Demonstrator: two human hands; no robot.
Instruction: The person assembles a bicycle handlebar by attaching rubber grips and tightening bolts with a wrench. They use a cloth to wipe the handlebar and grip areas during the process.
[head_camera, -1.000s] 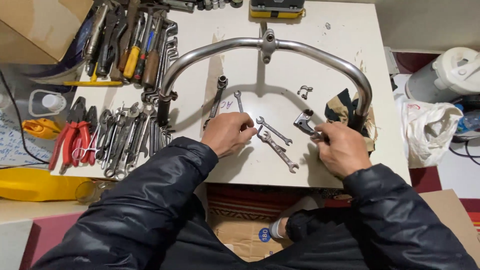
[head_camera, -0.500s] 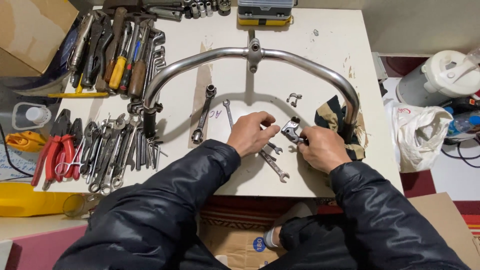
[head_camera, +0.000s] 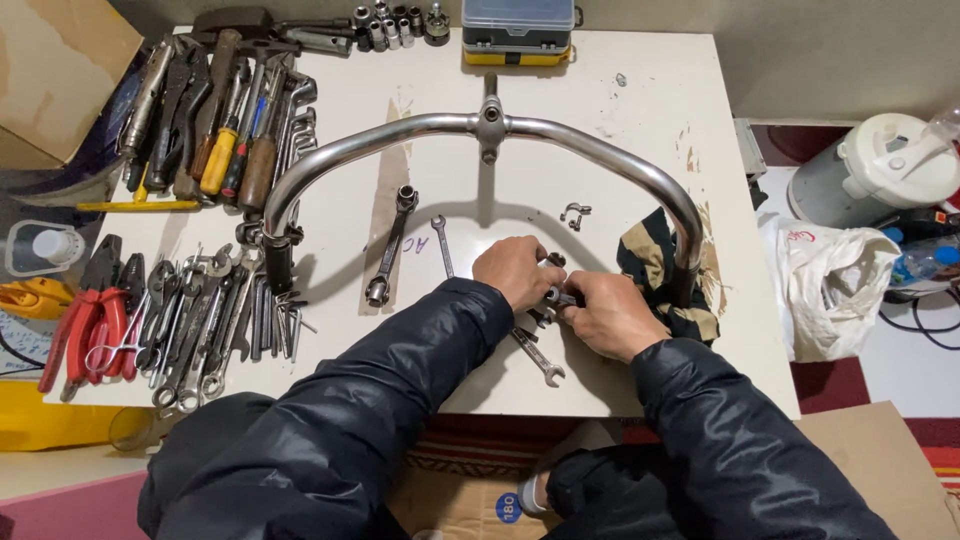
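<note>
My left hand and my right hand meet over the white table, both closed on a small metal clamp part held between the fingertips. A combination wrench lies just under my hands, its end poking toward the table's front edge. A curved chrome handlebar arches across the table beyond my hands, with a stem clamp at its middle. A striped cloth lies to the right by the handlebar's right end.
A socket wrench and a thin spanner lie left of my hands. Many wrenches, red pliers and screwdrivers fill the table's left side. A small bracket, sockets and a toolbox sit farther back. A white bag is off right.
My hands have come together at the table's middle. The right hand brought the small metal part leftward to the left hand, which lifted off the wrenches and now grips it too.
</note>
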